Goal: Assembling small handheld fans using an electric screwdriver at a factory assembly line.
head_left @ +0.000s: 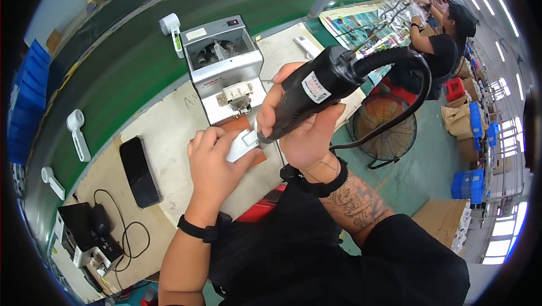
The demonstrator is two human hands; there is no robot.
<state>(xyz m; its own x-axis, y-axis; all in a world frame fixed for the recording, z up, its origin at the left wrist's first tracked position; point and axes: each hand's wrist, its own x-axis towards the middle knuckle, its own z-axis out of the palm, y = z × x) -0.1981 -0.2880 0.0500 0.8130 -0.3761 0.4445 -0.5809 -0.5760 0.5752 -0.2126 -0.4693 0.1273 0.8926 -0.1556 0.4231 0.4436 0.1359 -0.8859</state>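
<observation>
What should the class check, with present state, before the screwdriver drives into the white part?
1. Right hand wrapped firmly around the black screwdriver: ok.
2. Left hand holding the white part against the bench: ok.
3. Bit tip seated in a screw: cannot tell, hidden by the hands.
4. Left fingers clear of the tip: cannot tell.
5. Cable loops free behind the tool, not snagged: ok.
6. Phone lies apart from the work: ok.

We saw a white oval label (315, 87) on the black tool, a dark phone screen (139, 172) lying left, and brown cartons (458, 120) far right.
</observation>
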